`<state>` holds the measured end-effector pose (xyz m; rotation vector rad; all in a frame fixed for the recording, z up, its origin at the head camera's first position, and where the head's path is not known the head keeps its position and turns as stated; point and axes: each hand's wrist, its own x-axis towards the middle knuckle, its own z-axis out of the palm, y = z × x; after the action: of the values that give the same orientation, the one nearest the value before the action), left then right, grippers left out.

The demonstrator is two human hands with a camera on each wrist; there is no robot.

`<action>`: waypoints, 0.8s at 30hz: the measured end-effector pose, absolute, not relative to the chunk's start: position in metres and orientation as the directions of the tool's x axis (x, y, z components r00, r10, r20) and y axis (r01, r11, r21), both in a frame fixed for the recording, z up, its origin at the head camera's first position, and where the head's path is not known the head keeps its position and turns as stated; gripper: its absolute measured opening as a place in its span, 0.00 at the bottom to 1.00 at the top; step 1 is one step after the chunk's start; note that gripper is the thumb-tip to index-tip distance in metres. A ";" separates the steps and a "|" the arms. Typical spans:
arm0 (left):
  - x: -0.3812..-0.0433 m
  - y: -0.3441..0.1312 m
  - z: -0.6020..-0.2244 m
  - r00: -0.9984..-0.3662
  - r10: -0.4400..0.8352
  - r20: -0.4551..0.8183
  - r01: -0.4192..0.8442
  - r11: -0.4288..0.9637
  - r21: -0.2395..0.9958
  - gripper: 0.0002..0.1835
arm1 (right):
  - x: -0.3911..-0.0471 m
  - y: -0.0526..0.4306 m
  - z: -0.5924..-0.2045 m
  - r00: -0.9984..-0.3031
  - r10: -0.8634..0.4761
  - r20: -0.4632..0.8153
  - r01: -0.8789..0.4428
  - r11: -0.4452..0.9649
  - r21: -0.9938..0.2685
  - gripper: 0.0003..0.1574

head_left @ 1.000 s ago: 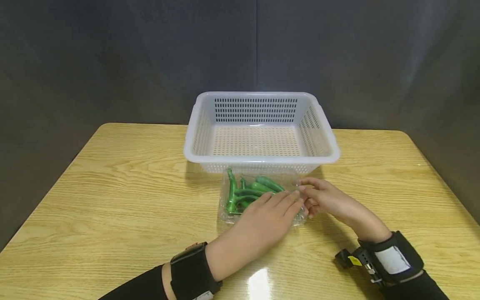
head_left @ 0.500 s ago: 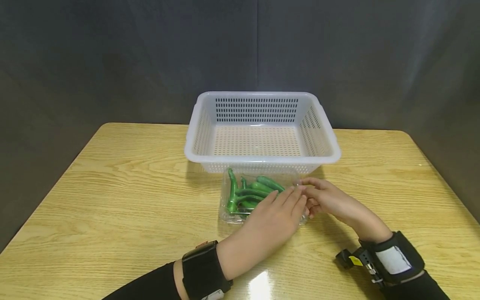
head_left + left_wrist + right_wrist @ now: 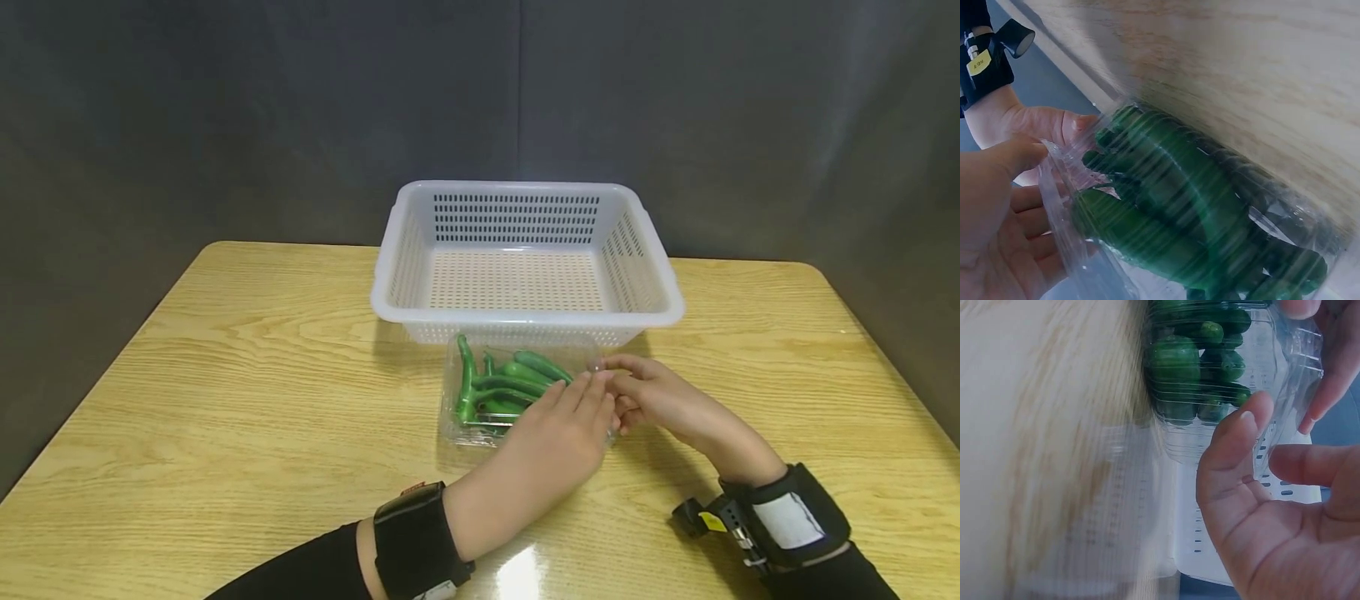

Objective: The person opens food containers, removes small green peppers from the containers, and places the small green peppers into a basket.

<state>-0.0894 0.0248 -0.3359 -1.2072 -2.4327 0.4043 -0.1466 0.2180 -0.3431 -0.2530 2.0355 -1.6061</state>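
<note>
A clear plastic clamshell box (image 3: 450,429) lies on the table with several long green vegetables (image 3: 517,383), which look like peppers, inside. Its lid covers them. My left hand (image 3: 558,437) reaches across the front right part of the box. In the left wrist view, its thumb presses on the plastic rim (image 3: 1054,181) with the fingers behind, pinching it. From the right side, my right hand (image 3: 663,408) pinches the box's right edge. In the right wrist view, one curled fingertip (image 3: 1254,415) sits against the side wall, and another digit meets the rim.
Directly behind the box stands a white perforated plastic basket (image 3: 525,317), with nothing seen inside it. Both rest on a light wooden table (image 3: 262,400). A dark curtain (image 3: 300,125) hangs beyond the table's far edge.
My left hand has shifted a little to the right along the box, closer to the right hand. The right hand stays at the right edge, and the box remains in place.
</note>
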 end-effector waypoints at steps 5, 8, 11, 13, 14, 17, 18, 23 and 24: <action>-0.089 0.027 -0.337 -0.534 0.807 0.252 0.664 0.585 -0.465 0.19 | -0.146 0.218 -0.344 -0.846 -0.450 -0.286 0.178 0.268 -0.947 0.29; -0.089 0.028 -0.337 -0.520 0.807 0.279 0.659 0.587 -0.471 0.18 | -0.146 0.218 -0.344 -0.846 -0.449 -0.286 0.181 0.263 -0.948 0.28; -0.088 0.028 -0.337 -0.507 0.812 0.291 0.657 0.582 -0.480 0.18 | -0.146 0.218 -0.343 -0.847 -0.446 -0.288 0.181 0.267 -0.946 0.28; -0.087 0.029 -0.337 -0.506 0.816 0.279 0.658 0.575 -0.486 0.18 | -0.146 0.219 -0.343 -0.849 -0.444 -0.288 0.179 0.271 -0.946 0.28; -0.086 0.030 -0.337 -0.507 0.818 0.272 0.656 0.571 -0.493 0.18 | -0.146 0.219 -0.344 -0.849 -0.444 -0.286 0.177 0.271 -0.946 0.28; -0.083 0.033 -0.336 -0.510 0.822 0.253 0.649 0.561 -0.515 0.18 | -0.146 0.218 -0.344 -0.853 -0.438 -0.282 0.171 0.277 -0.946 0.28; -0.082 0.035 -0.336 -0.515 0.821 0.246 0.642 0.560 -0.524 0.18 | -0.146 0.219 -0.344 -0.854 -0.440 -0.278 0.165 0.277 -0.947 0.28; -0.076 0.041 -0.333 -0.556 0.808 0.197 0.613 0.558 -0.560 0.18 | -0.145 0.219 -0.346 -0.854 -0.446 -0.267 0.155 0.271 -0.950 0.28; -0.075 0.042 -0.333 -0.564 0.804 0.187 0.608 0.558 -0.564 0.19 | -0.146 0.219 -0.346 -0.854 -0.449 -0.264 0.153 0.269 -0.951 0.28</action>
<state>-0.0750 0.0418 -0.3328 -1.1432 -2.3683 0.6227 -0.1455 0.2189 -0.3460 -0.2662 2.0549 -1.6223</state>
